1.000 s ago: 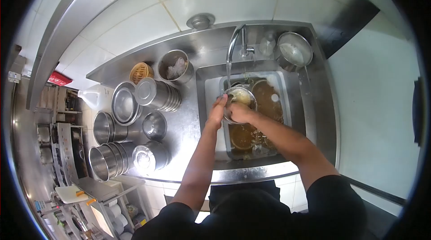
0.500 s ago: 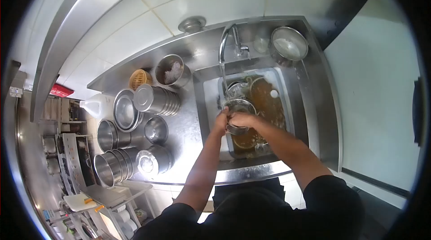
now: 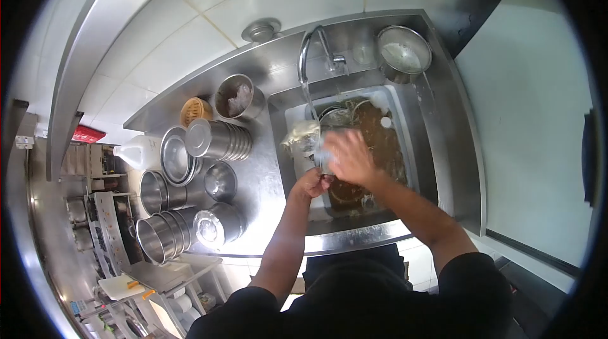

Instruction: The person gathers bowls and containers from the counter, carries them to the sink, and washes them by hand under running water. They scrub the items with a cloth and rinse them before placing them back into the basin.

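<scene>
Over the sink (image 3: 276, 149), my left hand (image 3: 313, 183) grips the near edge of a metal container (image 3: 319, 155) tipped on its side. Water (image 3: 299, 134) spills from it toward the left. My right hand (image 3: 348, 156) is smeared by motion across the container and hides much of it; its fingers cannot be made out. A thin stream runs from the curved faucet (image 3: 304, 63) just beyond the hands. Below them a grey tub (image 3: 411, 149) holds brown water, with metalware (image 3: 332, 112) partly under the surface and a small white round thing (image 3: 386, 122) in it.
Left of the sink, the steel counter (image 3: 263, 193) bears stacked metal containers (image 3: 209, 139), several pots (image 3: 158, 237), a bowl (image 3: 220, 182), a bamboo steamer (image 3: 195, 111) and a pot with clear plastic (image 3: 239, 98). A large pot (image 3: 404, 54) stands at the back right corner.
The container has gone from upright to tipped on its side, and water now pours out leftward. My right hand has come out of it and moves fast. The view has shifted slightly.
</scene>
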{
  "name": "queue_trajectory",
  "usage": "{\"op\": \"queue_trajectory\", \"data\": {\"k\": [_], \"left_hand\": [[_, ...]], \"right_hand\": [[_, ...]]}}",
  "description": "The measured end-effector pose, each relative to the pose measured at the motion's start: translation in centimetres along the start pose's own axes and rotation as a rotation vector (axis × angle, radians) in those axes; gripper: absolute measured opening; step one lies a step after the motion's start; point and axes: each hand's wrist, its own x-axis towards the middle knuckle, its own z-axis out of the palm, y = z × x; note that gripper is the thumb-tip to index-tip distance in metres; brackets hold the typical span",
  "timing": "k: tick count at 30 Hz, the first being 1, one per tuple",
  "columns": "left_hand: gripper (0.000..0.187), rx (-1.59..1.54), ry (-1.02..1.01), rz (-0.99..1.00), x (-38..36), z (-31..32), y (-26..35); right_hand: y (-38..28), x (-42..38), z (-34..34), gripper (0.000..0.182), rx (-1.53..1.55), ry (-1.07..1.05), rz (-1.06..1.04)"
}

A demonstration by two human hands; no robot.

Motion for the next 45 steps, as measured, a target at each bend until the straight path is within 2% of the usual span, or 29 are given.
{"op": "queue_trajectory", "data": {"k": [1,2,3,6,7,9,10,12,13,14,16,18,19,22,23,26,27,29,30,32,33,34,36,39,41,42,43,45], "left_hand": [[0.012,0.030,-0.054,0.021,-0.1,-0.3,0.5],[0.013,0.061,-0.107,0.041,-0.3,-0.7,1.0],[0.020,0.112,-0.256,0.054,-0.1,-1.5,1.5],[0.033,0.069,-0.157,0.220,-1.6,4.1,1.3],[0.044,0.025,-0.482,0.275,-0.7,3.7,1.2],[0.041,-0.187,-0.487,0.373,-0.7,5.3,0.1],[0.041,-0.119,-0.462,0.407,0.7,3.9,-0.9],[0.041,0.019,-0.407,0.473,3.6,1.2,-2.9],[0.042,0.445,-0.181,0.646,4.1,1.6,-3.4],[0.044,0.869,0.061,0.799,4.5,2.0,-3.8],[0.046,0.791,0.326,0.850,4.1,3.9,-3.6],[0.045,-0.183,0.291,0.609,2.8,8.5,-1.7],[0.045,-0.109,0.347,0.581,3.6,6.5,-1.3],[0.048,-0.169,0.347,0.579,3.1,7.5,-0.9],[0.037,-0.261,0.334,0.503,3.6,7.0,-0.9],[0.023,-0.136,0.228,0.483,3.2,2.3,-1.3],[0.013,-0.113,0.288,0.414,2.2,3.5,-0.8],[0.011,-0.183,0.252,0.370,0.2,5.7,-0.1],[0.011,-0.217,0.226,0.349,0.2,6.0,0.2],[0.012,-0.070,0.382,0.445,2.3,6.1,1.0],[0.015,-0.157,0.249,0.482,1.8,6.5,2.0],[0.019,-0.245,0.113,0.505,1.3,6.9,3.0],[0.026,-0.055,0.283,0.644,4.5,3.7,4.3],[0.034,0.196,0.525,0.653,4.9,3.6,7.1],[0.034,0.366,0.436,0.782,5.3,4.9,9.4],[0.034,0.448,0.399,0.848,5.4,5.4,10.7],[0.034,0.621,0.470,0.839,5.6,6.3,12.3],[0.034,0.958,0.615,0.792,5.4,9.2,15.4]], "right_hand": [[1.0,2.1,-0.6,0.037,-0.004,0.033,0.059],[2.4,4.3,-0.8,0.035,0.319,-0.206,0.379],[3.9,5.9,-0.9,0.033,0.643,-0.445,0.695],[8.2,5.9,1.5,0.032,1.090,-0.555,0.826],[10.1,4.5,4.1,0.038,1.318,-0.625,1.127],[9.7,1.7,6.7,0.041,1.794,-0.454,1.261],[8.9,0.2,7.8,0.043,2.028,-0.353,1.318],[6.9,-3.6,10.9,0.042,2.048,0.106,1.422],[5.8,-5.2,11.7,0.042,2.035,0.349,1.460],[3.9,-5.6,10.7,0.044,1.834,0.337,1.521],[-1.1,-4.3,7.4,0.050,1.426,0.293,1.608],[-3.5,-5.3,10.6,0.050,0.961,0.387,1.258],[-3.8,-5.6,11.6,0.051,0.733,0.425,1.075],[-2.8,-2.5,7.2,0.056,0.474,0.432,0.744],[-1.1,-1.5,6.6,0.054,0.287,0.457,0.525],[3.7,2.1,4.0,0.042,0.285,0.206,0.403],[5.8,3.1,4.0,0.040,0.592,0.156,0.578],[8.9,4.3,5.0,0.039,1.216,0.040,0.907],[9.4,3.6,5.5,0.037,1.340,0.007,1.018],[9.0,1.7,6.5,0.035,1.580,-0.064,1.237],[7.3,0.7,6.8,0.038,1.695,0.103,1.393],[6.1,-0.6,7.0,0.038,1.695,0.153,1.420],[5.0,-3.0,7.2,0.039,1.686,0.257,1.469],[7.2,-4.1,5.9,0.050,1.344,0.287,1.213],[12.0,-3.8,4.7,0.056,0.988,0.230,1.155],[13.5,-2.2,2.8,0.052,0.791,0.282,1.118],[13.6,1.1,-1.7,0.051,0.802,0.285,1.050],[15.9,5.7,-7.7,0.051,0.616,0.326,0.842]]}}
